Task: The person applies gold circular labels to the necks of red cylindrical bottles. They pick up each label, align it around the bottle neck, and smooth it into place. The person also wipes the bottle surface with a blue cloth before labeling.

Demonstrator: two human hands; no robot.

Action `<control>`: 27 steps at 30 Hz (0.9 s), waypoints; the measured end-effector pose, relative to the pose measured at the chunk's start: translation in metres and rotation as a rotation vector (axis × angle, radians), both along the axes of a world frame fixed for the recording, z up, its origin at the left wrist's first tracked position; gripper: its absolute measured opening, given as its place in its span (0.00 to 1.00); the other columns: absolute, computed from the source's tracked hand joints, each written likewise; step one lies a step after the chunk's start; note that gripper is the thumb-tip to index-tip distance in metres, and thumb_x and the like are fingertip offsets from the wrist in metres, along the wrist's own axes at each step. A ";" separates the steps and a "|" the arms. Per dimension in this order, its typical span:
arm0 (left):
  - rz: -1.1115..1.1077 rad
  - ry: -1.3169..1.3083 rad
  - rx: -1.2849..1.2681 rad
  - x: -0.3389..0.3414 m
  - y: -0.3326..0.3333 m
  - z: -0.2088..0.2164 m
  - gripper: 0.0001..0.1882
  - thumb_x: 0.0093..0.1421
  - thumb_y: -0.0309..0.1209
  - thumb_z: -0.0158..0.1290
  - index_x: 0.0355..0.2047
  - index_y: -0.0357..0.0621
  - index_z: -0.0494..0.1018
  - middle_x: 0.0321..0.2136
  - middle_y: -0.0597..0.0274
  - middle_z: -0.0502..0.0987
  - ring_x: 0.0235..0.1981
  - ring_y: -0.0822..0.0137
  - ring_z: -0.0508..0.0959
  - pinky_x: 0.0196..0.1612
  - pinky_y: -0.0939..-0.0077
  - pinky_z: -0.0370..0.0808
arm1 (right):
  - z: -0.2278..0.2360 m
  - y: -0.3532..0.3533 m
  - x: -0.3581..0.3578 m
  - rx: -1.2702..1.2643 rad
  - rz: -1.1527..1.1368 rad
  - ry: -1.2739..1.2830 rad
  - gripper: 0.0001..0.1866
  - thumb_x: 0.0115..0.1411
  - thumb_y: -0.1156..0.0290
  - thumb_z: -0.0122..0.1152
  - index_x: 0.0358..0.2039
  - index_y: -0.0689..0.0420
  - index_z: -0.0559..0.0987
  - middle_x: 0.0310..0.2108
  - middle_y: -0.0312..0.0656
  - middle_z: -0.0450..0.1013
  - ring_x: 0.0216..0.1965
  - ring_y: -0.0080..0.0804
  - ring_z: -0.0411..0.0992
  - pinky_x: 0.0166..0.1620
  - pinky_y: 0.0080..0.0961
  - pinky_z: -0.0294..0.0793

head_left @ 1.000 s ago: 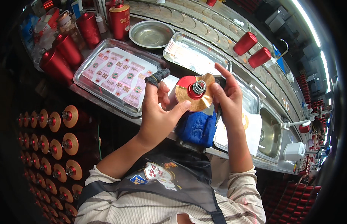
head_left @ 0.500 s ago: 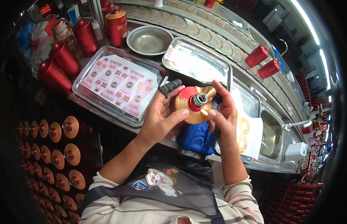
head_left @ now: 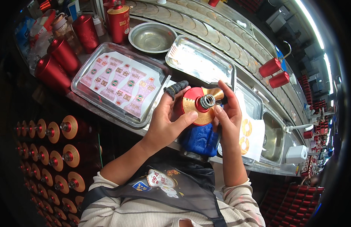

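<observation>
The left hand (head_left: pixel 164 123) grips the red bottle (head_left: pixel 193 92) from its left side, thumb on the gold label (head_left: pixel 202 120) around the shoulder. The right hand (head_left: pixel 230 120) is half curled at the other side, thumb beside the neck (head_left: pixel 208 101), index finger stretched out; its hidden fingers make it hard to tell whether it pinches the label. The bottle sits between both hands, over a blue cloth (head_left: pixel 200 142), its long axis tipped so that the mouth faces up and slightly right. The label's raised part lies at the far right, nearer the right hand. Beyond, a metal tray (head_left: pixel 78 92) holds a pink sheet (head_left: pixel 120 85) printed with characters and numerals; right of the hands, a white sheet (head_left: pixel 255 140) carries gold rings (head_left: pixel 244 145).
</observation>
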State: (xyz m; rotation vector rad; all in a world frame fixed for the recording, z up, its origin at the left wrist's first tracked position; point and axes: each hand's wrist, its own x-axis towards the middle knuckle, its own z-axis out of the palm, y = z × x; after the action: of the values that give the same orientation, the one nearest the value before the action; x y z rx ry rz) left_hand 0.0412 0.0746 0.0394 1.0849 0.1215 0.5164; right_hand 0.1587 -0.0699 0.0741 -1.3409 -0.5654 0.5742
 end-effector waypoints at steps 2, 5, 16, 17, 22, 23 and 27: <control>-0.025 -0.048 -0.098 0.000 0.000 -0.001 0.33 0.63 0.24 0.57 0.64 0.32 0.55 0.61 0.50 0.64 0.62 0.65 0.67 0.66 0.69 0.64 | -0.003 -0.006 -0.002 0.038 0.003 -0.007 0.35 0.59 0.77 0.63 0.66 0.63 0.62 0.66 0.48 0.60 0.28 0.11 0.69 0.27 0.09 0.66; -0.041 -0.054 -0.079 0.000 0.002 -0.007 0.34 0.63 0.23 0.57 0.65 0.32 0.54 0.62 0.50 0.64 0.63 0.64 0.67 0.66 0.68 0.63 | -0.005 0.002 -0.006 0.017 -0.045 -0.154 0.36 0.58 0.78 0.64 0.66 0.63 0.62 0.66 0.49 0.60 0.28 0.11 0.70 0.27 0.10 0.68; -0.054 -0.026 -0.057 -0.001 0.003 -0.001 0.35 0.62 0.21 0.56 0.66 0.33 0.52 0.63 0.48 0.62 0.64 0.63 0.65 0.67 0.67 0.62 | -0.001 -0.001 -0.004 0.038 0.010 -0.122 0.38 0.57 0.78 0.66 0.67 0.64 0.60 0.66 0.49 0.59 0.44 0.24 0.76 0.43 0.17 0.78; -0.052 -0.022 -0.055 -0.001 0.003 -0.002 0.35 0.62 0.21 0.56 0.66 0.33 0.52 0.63 0.48 0.62 0.64 0.63 0.65 0.67 0.67 0.62 | 0.000 -0.001 -0.005 0.022 0.025 -0.135 0.39 0.58 0.78 0.66 0.67 0.64 0.60 0.66 0.49 0.60 0.45 0.24 0.76 0.43 0.17 0.78; -0.055 -0.018 -0.115 -0.003 0.003 -0.001 0.35 0.62 0.21 0.56 0.66 0.32 0.51 0.63 0.47 0.62 0.64 0.63 0.65 0.67 0.67 0.62 | 0.002 0.000 -0.005 -0.017 0.037 -0.145 0.39 0.58 0.78 0.66 0.68 0.63 0.59 0.65 0.49 0.60 0.46 0.25 0.76 0.45 0.18 0.77; -0.058 -0.013 -0.123 -0.003 0.003 -0.001 0.36 0.62 0.21 0.56 0.66 0.32 0.51 0.63 0.47 0.62 0.64 0.63 0.65 0.67 0.67 0.62 | 0.002 0.000 -0.006 -0.004 0.037 -0.149 0.39 0.58 0.78 0.66 0.68 0.63 0.59 0.65 0.49 0.60 0.46 0.25 0.76 0.45 0.18 0.77; -0.048 -0.033 -0.086 -0.002 0.002 -0.004 0.36 0.62 0.21 0.57 0.66 0.32 0.51 0.63 0.45 0.61 0.64 0.62 0.65 0.67 0.66 0.62 | 0.001 -0.004 -0.002 0.011 0.031 -0.069 0.39 0.58 0.77 0.67 0.67 0.63 0.60 0.64 0.48 0.61 0.47 0.26 0.76 0.46 0.19 0.78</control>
State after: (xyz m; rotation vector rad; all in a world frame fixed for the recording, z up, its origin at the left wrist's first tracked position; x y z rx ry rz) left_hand 0.0392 0.0762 0.0357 0.9928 0.0877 0.4822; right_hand 0.1567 -0.0742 0.0753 -1.3478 -0.6454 0.5512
